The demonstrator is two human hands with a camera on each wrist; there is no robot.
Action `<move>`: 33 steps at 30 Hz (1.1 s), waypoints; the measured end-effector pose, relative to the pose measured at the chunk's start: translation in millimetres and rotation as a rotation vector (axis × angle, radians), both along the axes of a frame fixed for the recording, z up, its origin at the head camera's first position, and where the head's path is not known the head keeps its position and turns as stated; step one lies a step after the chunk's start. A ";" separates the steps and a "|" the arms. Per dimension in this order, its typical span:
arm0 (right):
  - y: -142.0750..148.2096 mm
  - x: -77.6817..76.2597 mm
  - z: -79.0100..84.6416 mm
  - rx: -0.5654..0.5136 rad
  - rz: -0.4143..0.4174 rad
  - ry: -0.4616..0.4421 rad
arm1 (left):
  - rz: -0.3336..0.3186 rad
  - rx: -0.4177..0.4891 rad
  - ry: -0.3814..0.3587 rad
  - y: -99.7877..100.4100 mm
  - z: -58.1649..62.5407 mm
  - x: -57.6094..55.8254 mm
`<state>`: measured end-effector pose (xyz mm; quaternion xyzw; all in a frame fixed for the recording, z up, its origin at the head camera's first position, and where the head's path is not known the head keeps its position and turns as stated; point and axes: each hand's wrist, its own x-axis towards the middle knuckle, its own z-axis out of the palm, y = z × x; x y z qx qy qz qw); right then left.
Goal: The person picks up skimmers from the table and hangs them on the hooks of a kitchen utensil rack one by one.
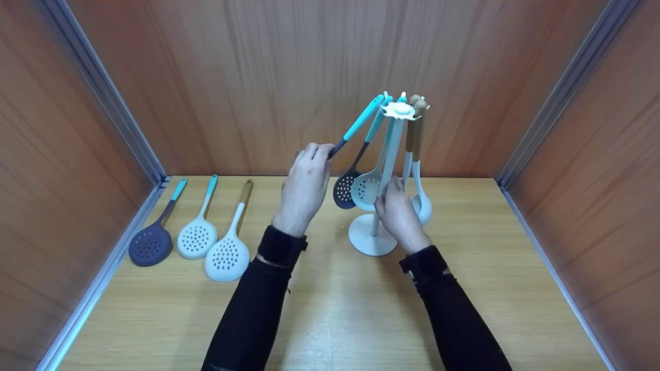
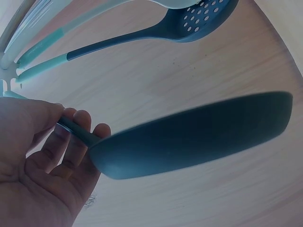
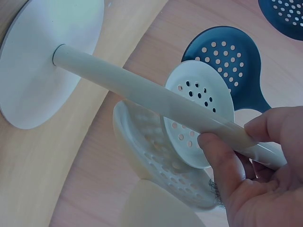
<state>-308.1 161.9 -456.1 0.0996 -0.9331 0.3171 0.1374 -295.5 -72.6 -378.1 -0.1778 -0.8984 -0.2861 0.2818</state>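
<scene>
My left hand [image 1: 307, 180] grips a dark skimmer [image 1: 361, 121] low on its handle, near the head. The skimmer's turquoise handle end is at the left rim of a white utensil stand [image 1: 374, 242]; whether it sits on a hook I cannot tell. In the left wrist view its dark head [image 2: 194, 137] appears edge-on. My right hand [image 1: 399, 211] holds the stand's pole [image 3: 156, 99] between thumb and fingers. Another dark skimmer [image 1: 345, 190] and a white skimmer [image 1: 366, 190] hang on the stand's left. White utensils with brown handles [image 1: 417, 134] hang on its right, partly hidden by my right hand.
On the table's left lie a dark skimmer [image 1: 150, 245], a white skimmer with turquoise handle [image 1: 197, 239] and a white turner-like slotted utensil with brown handle [image 1: 227, 260]. Wood panels [image 1: 309, 77] enclose the back and both sides.
</scene>
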 end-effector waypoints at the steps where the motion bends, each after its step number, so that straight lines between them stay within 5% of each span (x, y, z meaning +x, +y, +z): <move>1: 0.0 0.4 -0.1 0.001 0.001 0.010 | -0.003 0.001 0.009 0.0 -0.2 0.2; 23: -1.0 0.1 3.5 0.007 -0.020 -0.037 | -0.001 -0.006 -0.036 4.2 -4.0 0.2; 33: 0.2 1.7 1.6 -0.001 0.003 0.022 | -0.015 -0.003 -0.030 6.9 -5.4 1.2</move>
